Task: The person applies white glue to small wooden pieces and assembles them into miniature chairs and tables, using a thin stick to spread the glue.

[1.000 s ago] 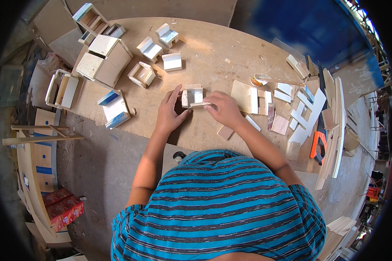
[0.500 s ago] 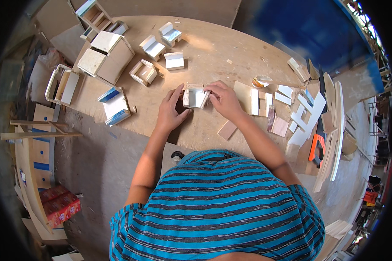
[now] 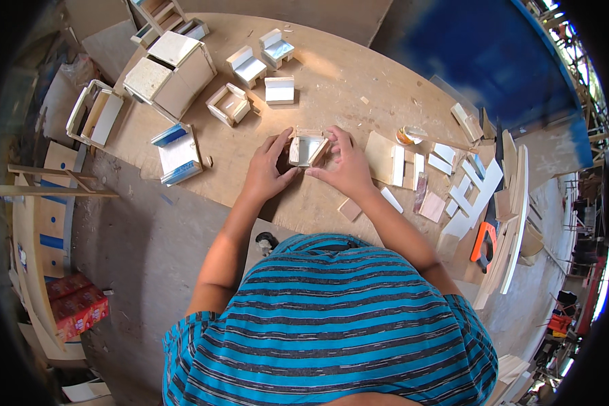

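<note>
Below, wooden tabletop [image 3: 345, 91], grey floor [image 3: 142, 264]

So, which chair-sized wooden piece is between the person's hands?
The open box with a white inside, flanked by left hand and right hand; the small chairs stand farther off.

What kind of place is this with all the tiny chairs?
Probably a woodworking workshop: there's an orange-handled saw, cut wood pieces, and little wooden chairs on a big worktable.
</note>
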Available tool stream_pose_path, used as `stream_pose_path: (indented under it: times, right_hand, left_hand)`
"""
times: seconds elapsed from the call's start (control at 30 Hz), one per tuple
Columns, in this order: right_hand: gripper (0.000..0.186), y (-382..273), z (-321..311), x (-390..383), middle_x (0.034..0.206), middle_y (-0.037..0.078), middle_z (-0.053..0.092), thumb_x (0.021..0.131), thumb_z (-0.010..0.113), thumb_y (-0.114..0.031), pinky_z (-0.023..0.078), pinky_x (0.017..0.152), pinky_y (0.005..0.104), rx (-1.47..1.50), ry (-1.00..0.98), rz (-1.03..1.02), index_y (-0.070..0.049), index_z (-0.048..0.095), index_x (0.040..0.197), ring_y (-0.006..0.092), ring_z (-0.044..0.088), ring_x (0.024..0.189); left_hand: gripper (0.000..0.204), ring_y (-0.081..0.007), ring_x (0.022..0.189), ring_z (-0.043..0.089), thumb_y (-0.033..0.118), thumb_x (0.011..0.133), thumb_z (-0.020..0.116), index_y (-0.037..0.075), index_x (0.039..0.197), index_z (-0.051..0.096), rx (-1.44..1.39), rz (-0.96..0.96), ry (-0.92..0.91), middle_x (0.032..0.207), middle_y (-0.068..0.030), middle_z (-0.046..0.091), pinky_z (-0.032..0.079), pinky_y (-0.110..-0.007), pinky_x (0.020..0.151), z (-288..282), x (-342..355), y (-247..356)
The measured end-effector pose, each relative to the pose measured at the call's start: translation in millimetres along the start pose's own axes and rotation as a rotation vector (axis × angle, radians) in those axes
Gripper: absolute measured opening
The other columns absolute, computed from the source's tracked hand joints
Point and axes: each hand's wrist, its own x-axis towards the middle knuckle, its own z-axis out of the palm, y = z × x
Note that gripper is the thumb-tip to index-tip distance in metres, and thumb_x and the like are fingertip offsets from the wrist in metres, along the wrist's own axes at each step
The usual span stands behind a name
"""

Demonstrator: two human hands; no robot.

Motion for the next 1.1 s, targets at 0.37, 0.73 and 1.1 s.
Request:
stream_pose_path:
  times: [0.37, 0.73, 1.1]
  right_hand:
    - [0.083, 18.9, -1.9, 5.2, 0.124, 0.017, 0.056, 0.065, 0.081, -0.014, 0.055, 0.083, 0.0369, 0.231, -0.019, 0.045, -0.009, 0.040, 0.137, 0.0261, 0.061, 0.101]
    - [0.083, 28.4, -8.5, 11.7, 0.133, 0.012, 0.055, 0.068, 0.080, -0.009, 0.051, 0.090, 0.0365, 0.272, -0.121, 0.066, -0.010, 0.040, 0.140, 0.0216, 0.056, 0.117]
    - [0.073, 24.1, -31.1, 12.2, 0.134, 0.010, 0.053, 0.065, 0.072, -0.008, 0.047, 0.095, 0.0379, 0.027, -0.122, 0.038, -0.012, 0.048, 0.134, 0.0251, 0.052, 0.122]
  left_hand:
    - [0.084, -0.0369, 0.107, 0.058, 0.013, 0.066, 0.078, 0.008, 0.142, 0.043, 0.009, 0.026, 0.012, 0.119, -0.0184, 0.058, 0.047, -0.042, 0.093, 2.4, -0.3, -5.2]
    - [0.075, -0.0372, 0.111, 0.057, 0.014, 0.066, 0.077, 0.004, 0.136, 0.050, 0.047, 0.053, 0.020, 0.122, -0.0196, 0.058, 0.047, -0.040, 0.096, 2.6, -0.6, -8.3]
    - [0.076, -0.0375, 0.108, 0.059, 0.013, 0.066, 0.078, 0.004, 0.136, 0.050, 0.005, 0.034, 0.029, 0.121, -0.0197, 0.058, 0.049, -0.041, 0.094, 2.9, -1.1, -5.4]
